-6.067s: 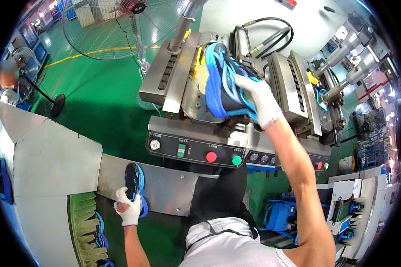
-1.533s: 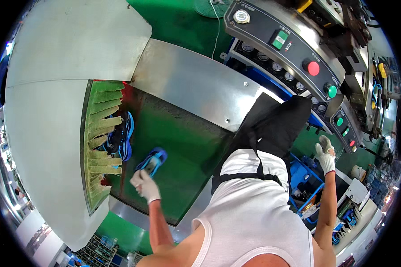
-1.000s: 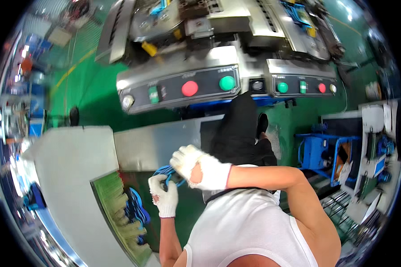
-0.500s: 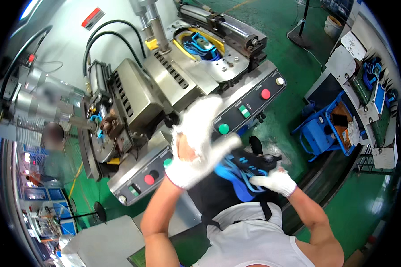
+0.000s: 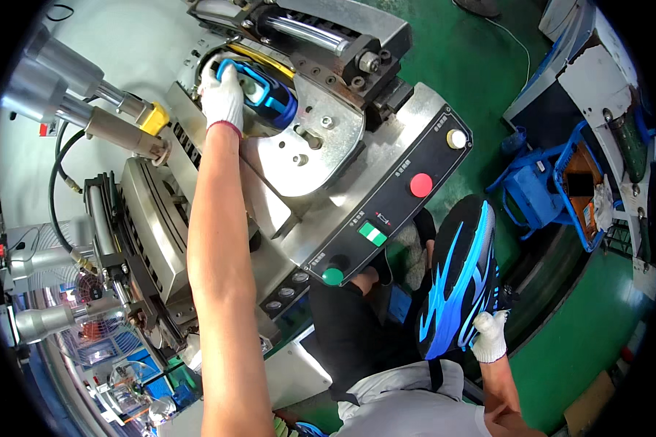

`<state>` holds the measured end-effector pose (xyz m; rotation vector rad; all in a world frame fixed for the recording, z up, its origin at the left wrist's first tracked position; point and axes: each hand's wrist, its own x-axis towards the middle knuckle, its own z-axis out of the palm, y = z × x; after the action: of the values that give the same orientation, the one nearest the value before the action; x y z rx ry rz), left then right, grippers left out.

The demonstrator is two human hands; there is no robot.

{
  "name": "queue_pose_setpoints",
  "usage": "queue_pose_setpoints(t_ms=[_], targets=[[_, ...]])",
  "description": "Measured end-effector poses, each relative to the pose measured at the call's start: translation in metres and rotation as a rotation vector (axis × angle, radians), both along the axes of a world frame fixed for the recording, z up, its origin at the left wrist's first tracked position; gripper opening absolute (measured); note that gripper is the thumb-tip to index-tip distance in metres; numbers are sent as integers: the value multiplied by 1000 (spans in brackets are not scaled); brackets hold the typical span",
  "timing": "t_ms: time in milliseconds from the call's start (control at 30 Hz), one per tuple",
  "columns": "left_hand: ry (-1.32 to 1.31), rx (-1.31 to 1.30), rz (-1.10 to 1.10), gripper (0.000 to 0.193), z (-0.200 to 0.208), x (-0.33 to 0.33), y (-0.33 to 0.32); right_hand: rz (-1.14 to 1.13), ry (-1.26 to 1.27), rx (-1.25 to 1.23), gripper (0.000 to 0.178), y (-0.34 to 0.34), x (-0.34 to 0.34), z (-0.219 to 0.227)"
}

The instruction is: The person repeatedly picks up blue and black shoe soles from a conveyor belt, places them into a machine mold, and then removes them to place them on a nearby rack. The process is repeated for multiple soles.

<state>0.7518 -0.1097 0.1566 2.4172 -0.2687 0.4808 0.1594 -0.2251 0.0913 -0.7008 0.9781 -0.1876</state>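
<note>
My right hand (image 5: 490,336), in a white knit glove, grips a black shoe upper (image 5: 455,280) with bright blue streaks by its edge, low at the right in front of the machine. A second blue-and-black shoe upper (image 5: 270,96) sits in the machine's metal-plated station (image 5: 306,164). My left hand (image 5: 222,95), gloved too, reaches far forward to it. Its thumb and fingers close round the blue rim at that upper's left end; some fingertips are hidden.
A control panel (image 5: 393,197) with red, green and white buttons runs along the machine's front. Metal cylinders (image 5: 109,127) stand at the left. A blue chair (image 5: 536,197) and a white rack (image 5: 598,73) are at the right.
My left hand has moved forward from above the panel to the shoe upper in the machine. The upper in my right hand has swung upright and away from my lap. My view has shifted.
</note>
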Motion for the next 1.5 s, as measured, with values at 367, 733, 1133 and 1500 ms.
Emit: queue_pose_setpoints(t_ms=[367,733,1133,1500], targets=[[-306,-452,-207,39,96,-55,43,-87,1,-195,35,9,6,6],[120,-458,-1010,53,88,-382,207,252,-73,-984,36,-37,160,88],[618,-188,-918,51,-35,-465,318,1142,208,-1715,86,25,540,182],[686,-398,-918,64,-57,-459,332,1004,151,-2296,53,67,570,90]])
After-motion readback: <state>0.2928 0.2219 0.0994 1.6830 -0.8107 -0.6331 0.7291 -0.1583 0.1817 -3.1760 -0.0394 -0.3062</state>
